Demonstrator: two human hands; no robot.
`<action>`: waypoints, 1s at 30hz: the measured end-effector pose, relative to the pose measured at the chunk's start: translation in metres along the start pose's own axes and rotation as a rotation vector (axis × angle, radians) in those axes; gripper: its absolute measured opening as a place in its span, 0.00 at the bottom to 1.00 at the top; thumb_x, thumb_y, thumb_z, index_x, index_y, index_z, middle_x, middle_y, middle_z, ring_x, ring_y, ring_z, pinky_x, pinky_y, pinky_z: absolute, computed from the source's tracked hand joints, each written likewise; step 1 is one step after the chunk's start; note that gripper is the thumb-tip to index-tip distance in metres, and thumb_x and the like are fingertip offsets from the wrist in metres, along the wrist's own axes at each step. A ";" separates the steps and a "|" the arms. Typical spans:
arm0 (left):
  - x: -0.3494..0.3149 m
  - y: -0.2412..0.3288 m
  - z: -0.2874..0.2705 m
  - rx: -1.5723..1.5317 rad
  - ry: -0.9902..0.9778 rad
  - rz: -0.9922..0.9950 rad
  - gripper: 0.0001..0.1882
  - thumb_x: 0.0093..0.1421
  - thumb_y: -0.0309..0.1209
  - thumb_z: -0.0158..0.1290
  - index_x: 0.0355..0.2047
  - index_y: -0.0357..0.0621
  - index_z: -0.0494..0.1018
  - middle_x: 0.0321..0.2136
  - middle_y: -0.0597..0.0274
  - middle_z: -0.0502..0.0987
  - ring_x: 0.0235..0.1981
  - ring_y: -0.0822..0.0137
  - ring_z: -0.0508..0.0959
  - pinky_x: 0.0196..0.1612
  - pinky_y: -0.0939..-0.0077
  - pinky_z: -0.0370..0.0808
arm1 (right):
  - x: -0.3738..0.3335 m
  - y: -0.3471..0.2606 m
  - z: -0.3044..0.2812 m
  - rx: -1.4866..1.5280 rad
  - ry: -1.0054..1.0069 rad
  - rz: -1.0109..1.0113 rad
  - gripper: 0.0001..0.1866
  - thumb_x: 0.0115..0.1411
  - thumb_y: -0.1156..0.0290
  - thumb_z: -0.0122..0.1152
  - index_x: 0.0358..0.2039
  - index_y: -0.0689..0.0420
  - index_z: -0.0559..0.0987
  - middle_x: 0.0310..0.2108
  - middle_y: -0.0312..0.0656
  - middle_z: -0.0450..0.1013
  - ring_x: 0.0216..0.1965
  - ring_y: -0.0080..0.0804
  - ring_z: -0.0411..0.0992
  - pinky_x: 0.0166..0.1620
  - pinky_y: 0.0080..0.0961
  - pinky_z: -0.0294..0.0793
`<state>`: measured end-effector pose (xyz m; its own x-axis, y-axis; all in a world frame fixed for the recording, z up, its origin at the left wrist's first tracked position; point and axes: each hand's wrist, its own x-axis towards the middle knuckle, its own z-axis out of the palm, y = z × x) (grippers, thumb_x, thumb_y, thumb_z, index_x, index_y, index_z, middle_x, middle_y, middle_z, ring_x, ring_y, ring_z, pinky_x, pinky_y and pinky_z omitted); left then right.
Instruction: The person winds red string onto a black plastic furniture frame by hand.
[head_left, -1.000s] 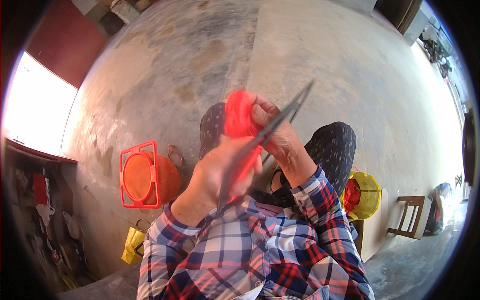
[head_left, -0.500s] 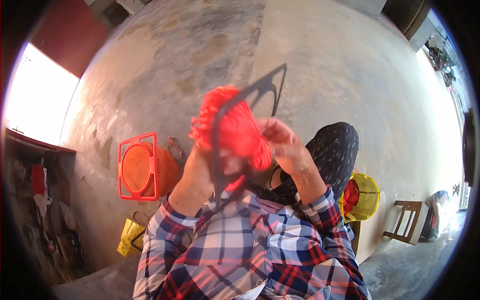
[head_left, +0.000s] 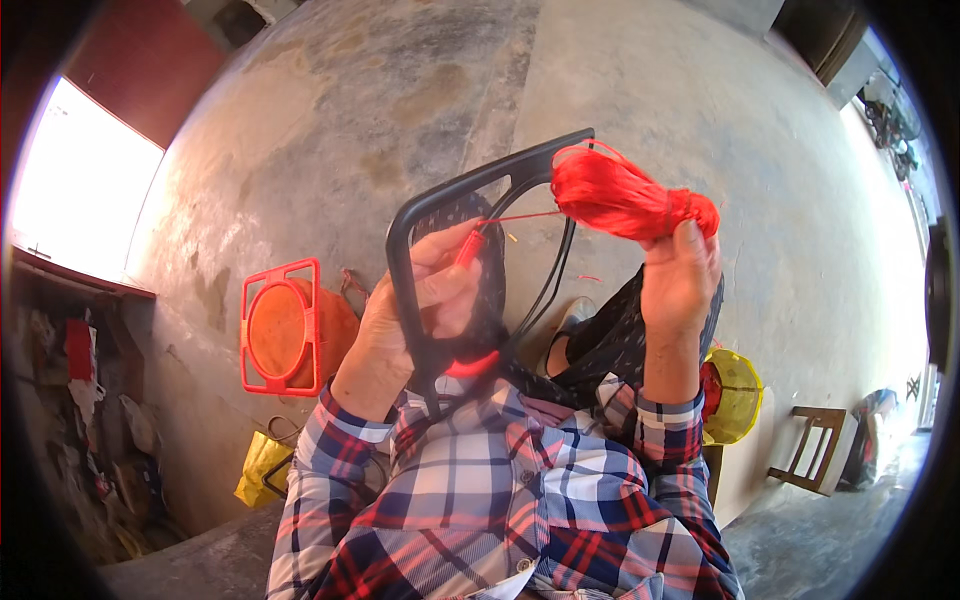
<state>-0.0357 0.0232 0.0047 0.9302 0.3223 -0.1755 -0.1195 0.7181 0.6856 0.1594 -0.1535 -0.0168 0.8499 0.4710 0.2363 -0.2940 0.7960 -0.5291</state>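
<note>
2 hands in view, both occupied. Right hand (head_left: 682, 285): thumb and fingers pinched on the bound end of 1 red hank (head_left: 610, 195). Left hand (head_left: 435, 285): fingers closed round 1 short red piece (head_left: 469, 248). Side bar of 1 black frame (head_left: 400, 270) crosses in front of that hand; can't tell if the palm grips the bar too.

Hank: held up in the air over the floor (head_left: 640, 100), at the frame's upper right corner, overlapping it in view. Bright red, glossy, many fine strands. Gathered tight at the right end, fuller and looped at the left. 1 thin strand (head_left: 520, 216) runs from it to the left fingers. Frame: tilted, with curved inner bars; 1 red band (head_left: 472, 366) at its lower end.

Further out, on the floor: 1 orange round tub (head_left: 345, 325) toward the left edge, 1 red frame (head_left: 250, 330) against it. 1 yellow bag (head_left: 262, 468) nearer the floor's near left corner. Toward the right edge, 1 yellow basket (head_left: 738, 395) with red material (head_left: 711, 390) inside, then 1 wooden stool (head_left: 800, 450).
</note>
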 end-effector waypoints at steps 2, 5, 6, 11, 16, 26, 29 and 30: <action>0.000 -0.002 -0.003 0.071 0.046 0.052 0.23 0.59 0.29 0.58 0.55 0.40 0.68 0.31 0.58 0.72 0.19 0.77 0.66 0.16 0.88 0.58 | -0.014 0.003 -0.014 -0.687 -0.045 -0.079 0.11 0.59 0.75 0.58 0.43 0.60 0.73 0.42 0.44 0.75 0.44 0.26 0.73 0.47 0.24 0.72; -0.001 -0.003 -0.006 0.092 0.076 0.075 0.20 0.62 0.30 0.55 0.54 0.39 0.68 0.30 0.58 0.72 0.17 0.77 0.66 0.16 0.87 0.59 | -0.035 0.023 -0.011 -1.118 -0.217 0.295 0.21 0.53 0.68 0.68 0.44 0.62 0.72 0.34 0.40 0.77 0.36 0.23 0.75 0.39 0.22 0.75; -0.001 -0.003 -0.006 0.092 0.072 0.069 0.20 0.62 0.30 0.55 0.54 0.39 0.68 0.30 0.58 0.72 0.17 0.77 0.66 0.16 0.87 0.59 | -0.042 0.036 -0.017 -1.061 -0.289 0.354 0.21 0.54 0.67 0.68 0.44 0.62 0.72 0.34 0.42 0.77 0.36 0.24 0.75 0.39 0.24 0.75; -0.003 0.004 0.014 0.226 -0.013 -0.113 0.20 0.66 0.35 0.49 0.54 0.36 0.68 0.35 0.55 0.74 0.16 0.77 0.66 0.16 0.86 0.60 | -0.027 0.073 -0.010 -1.031 -0.349 0.434 0.22 0.54 0.64 0.69 0.44 0.62 0.73 0.35 0.42 0.77 0.37 0.26 0.75 0.41 0.25 0.74; -0.010 -0.017 0.039 0.362 -0.066 -0.019 0.23 0.67 0.41 0.46 0.57 0.41 0.67 0.38 0.52 0.74 0.17 0.74 0.67 0.16 0.84 0.62 | 0.011 0.077 0.010 -0.400 -0.234 0.477 0.19 0.56 0.68 0.66 0.45 0.61 0.74 0.39 0.37 0.75 0.41 0.25 0.73 0.43 0.22 0.73; -0.004 -0.024 0.025 -0.386 -0.064 -0.389 0.20 0.58 0.31 0.51 0.49 0.34 0.68 0.43 0.53 0.76 0.31 0.59 0.80 0.28 0.74 0.75 | 0.014 0.063 0.035 -0.173 -0.591 0.322 0.21 0.57 0.57 0.64 0.41 0.62 0.79 0.47 0.47 0.72 0.48 0.31 0.70 0.54 0.25 0.66; -0.008 -0.021 0.024 -0.263 0.037 -0.326 0.26 0.53 0.27 0.51 0.54 0.34 0.67 0.42 0.51 0.76 0.25 0.61 0.73 0.24 0.73 0.69 | -0.003 0.060 0.003 -0.103 -0.354 0.546 0.21 0.59 0.65 0.60 0.50 0.62 0.74 0.48 0.42 0.72 0.49 0.29 0.71 0.55 0.26 0.67; -0.007 -0.019 0.032 -0.084 0.172 -0.187 0.30 0.50 0.28 0.53 0.55 0.33 0.66 0.39 0.50 0.77 0.18 0.64 0.66 0.20 0.73 0.64 | -0.010 0.061 -0.008 -0.168 -0.365 0.507 0.23 0.58 0.68 0.60 0.53 0.62 0.71 0.48 0.39 0.72 0.49 0.29 0.71 0.55 0.25 0.68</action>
<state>-0.0287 -0.0126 0.0153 0.8672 0.2736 -0.4161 0.0143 0.8215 0.5701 0.1359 -0.1125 -0.0582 0.4114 0.8955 0.1697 -0.5222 0.3842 -0.7614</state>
